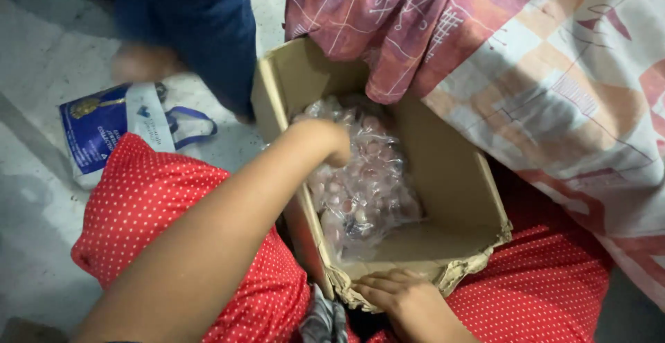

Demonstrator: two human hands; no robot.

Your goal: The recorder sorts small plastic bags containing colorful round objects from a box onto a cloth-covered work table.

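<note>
An open cardboard box (pixel 457 177) sits against my lap, its near rim torn. Inside it lies a clear plastic bag (pixel 367 190) full of small pink round pieces. My left hand (pixel 324 141) reaches in from the lower left and rests on top of the bag. Its fingers curl downward out of sight, so I cannot see whether they grip the bag. My right hand (pixel 398 296) lies on the torn near rim of the box, fingers folded over the edge.
A pink and orange patterned cloth (pixel 526 59) hangs over the box's far right corner. Another person in dark blue (pixel 201 24) stands at the top left, one blurred hand (pixel 142 62) showing. A blue and white bag (pixel 114 125) lies on the grey floor. My red dotted garment (pixel 159 197) covers my lap.
</note>
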